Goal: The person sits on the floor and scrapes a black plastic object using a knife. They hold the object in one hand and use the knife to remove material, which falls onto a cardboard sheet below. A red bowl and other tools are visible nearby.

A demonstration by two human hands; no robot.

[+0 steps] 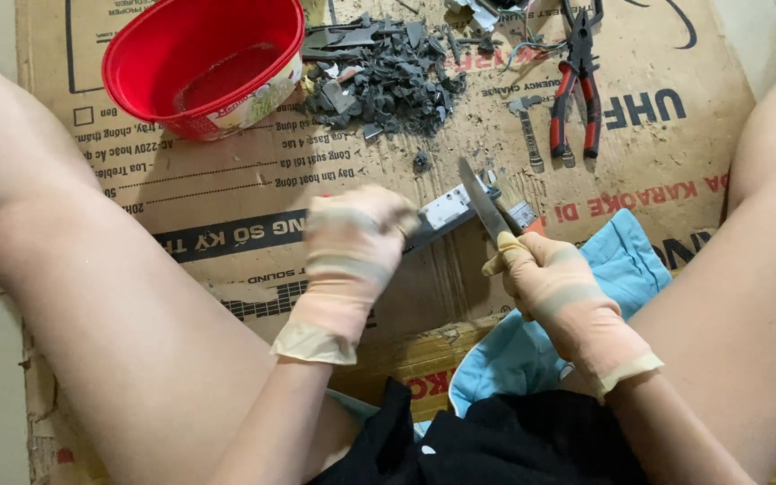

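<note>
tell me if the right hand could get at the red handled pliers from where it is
Probably yes: the right hand grips a knife, but bare cardboard lies between it and the pliers, with nothing blocking.

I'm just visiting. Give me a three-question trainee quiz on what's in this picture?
1. True or false: the right hand holds a knife.
2. What colour is the bowl?
A. blue
B. red
C. green
3. Fill in: the left hand grips a flat metal ____.

Key:
1. True.
2. B; it sits on the cardboard, left of the grey scraps.
3. Piece. The pliers lie untouched.
</note>
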